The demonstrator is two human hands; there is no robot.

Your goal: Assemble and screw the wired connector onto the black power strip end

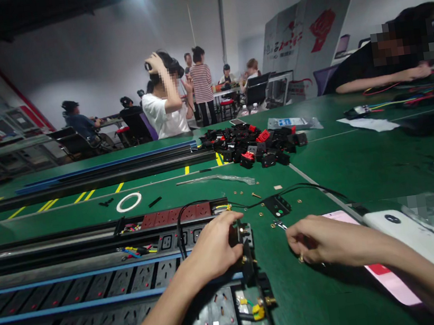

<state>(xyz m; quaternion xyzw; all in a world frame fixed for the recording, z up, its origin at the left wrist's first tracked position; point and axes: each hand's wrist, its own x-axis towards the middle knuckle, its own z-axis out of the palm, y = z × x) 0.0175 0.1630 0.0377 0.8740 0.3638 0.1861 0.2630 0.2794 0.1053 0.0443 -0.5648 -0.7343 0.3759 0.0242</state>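
My left hand (214, 248) grips the black end cap (244, 240) at the right end of a long power strip (97, 287), fingers curled round it. My right hand (315, 239) rests closed on the green table just right of the cap, pinching something small that I cannot make out. Several long socket strips lie side by side under my left forearm. Coloured wires and brass terminals (256, 306) show at the near strip's open end. A black cable (191, 208) loops over the strips. Small brass screws (256, 195) and a black plate (277, 205) lie just beyond my hands.
A heap of black and red switches (257, 146) lies mid-table. A white tape ring (129, 202) sits to the left. A pink card (375, 269) and white device (419, 242) lie at right. A person (395, 61) leans on the table far right; others sit behind.
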